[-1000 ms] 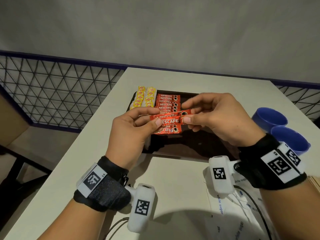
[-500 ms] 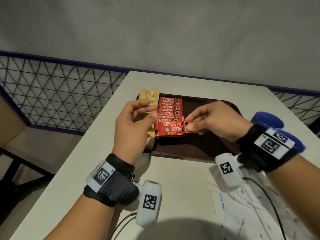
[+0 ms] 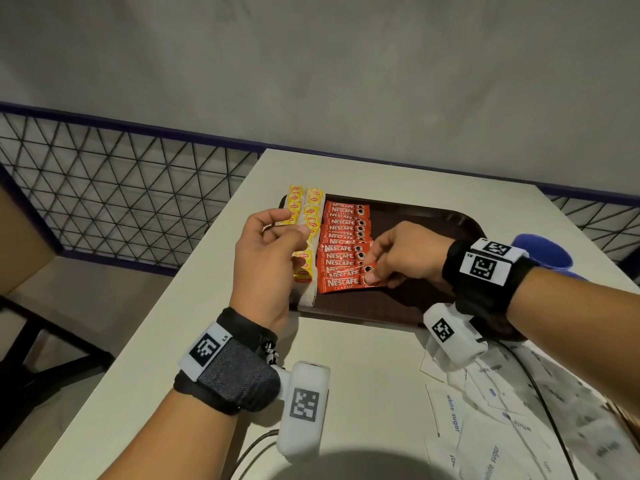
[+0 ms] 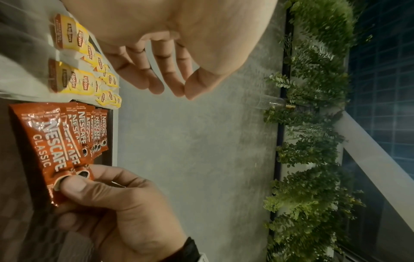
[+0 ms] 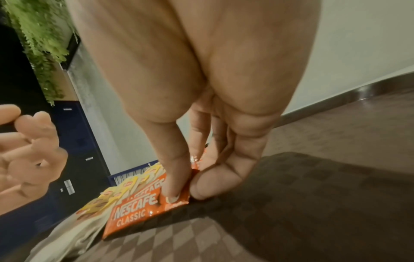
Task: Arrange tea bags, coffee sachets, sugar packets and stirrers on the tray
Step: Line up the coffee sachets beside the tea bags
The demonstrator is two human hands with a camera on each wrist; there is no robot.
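Note:
A dark brown tray [image 3: 433, 216] lies on the white table. Two columns of yellow tea bags [image 3: 313, 202] run along its left edge, with a column of overlapping red coffee sachets [image 3: 346, 233] beside them. My right hand [image 3: 370, 276] pinches the right end of the nearest sachet [image 3: 341, 284], which lies flat at the near end of that column. The right wrist view shows thumb and forefinger on this sachet [image 5: 139, 209]. My left hand [image 3: 294, 226] hovers over the tea bags with loosely curled fingers and holds nothing, as the left wrist view [image 4: 177, 92] confirms.
White sugar packets [image 3: 485, 410] lie scattered on the table at the near right. Two blue cups [image 3: 540, 251] stand to the right of the tray. The table's left edge drops off beside a wire-mesh railing [image 3: 121, 195]. The tray's right half is bare.
Both hands held the sachet in the air a second ago. The left hand has let go and drawn back left; the right hand has lowered the sachet onto the tray's near end.

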